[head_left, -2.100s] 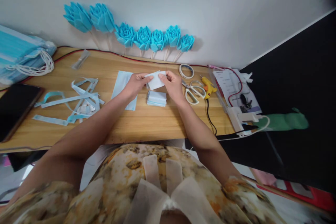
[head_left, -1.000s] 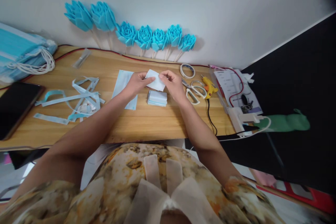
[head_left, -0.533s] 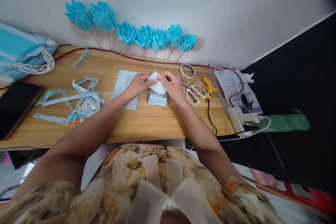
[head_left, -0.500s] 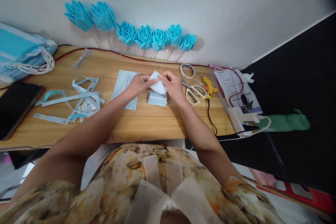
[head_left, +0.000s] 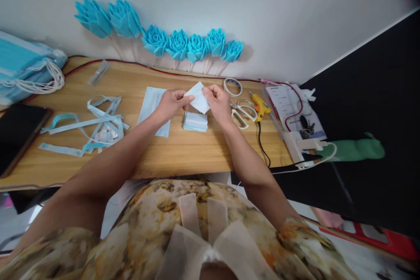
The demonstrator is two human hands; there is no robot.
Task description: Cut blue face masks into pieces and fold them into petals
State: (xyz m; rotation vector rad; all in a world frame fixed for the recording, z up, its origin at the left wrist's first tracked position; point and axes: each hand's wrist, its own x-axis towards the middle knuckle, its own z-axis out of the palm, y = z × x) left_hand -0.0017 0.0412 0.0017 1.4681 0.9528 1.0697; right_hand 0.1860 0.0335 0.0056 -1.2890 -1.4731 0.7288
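Between my two hands is a pale, nearly white square piece of mask fabric (head_left: 199,97), turned corner-up like a diamond. My left hand (head_left: 173,103) pinches its left corner with thumb and fingers. On the right side, my right hand (head_left: 217,103) grips the edge the same way. Just below the held piece, a small stack of light blue cut pieces (head_left: 195,122) lies on the wooden table (head_left: 183,157). A flat light blue mask sheet (head_left: 149,104) lies partly under my left hand and wrist.
Blue fabric roses (head_left: 177,44) on sticks lean along the wall. Scissors (head_left: 244,113), a tape roll (head_left: 232,87) and a yellow glue gun (head_left: 260,107) are at right. Cut strips (head_left: 85,129), a phone (head_left: 22,131) and bagged masks (head_left: 26,65) are at left.
The fabric piece has been raised slightly and spread wider, showing more of its diamond shape. My hands have drawn a little apart, uncovering more of the stack below.
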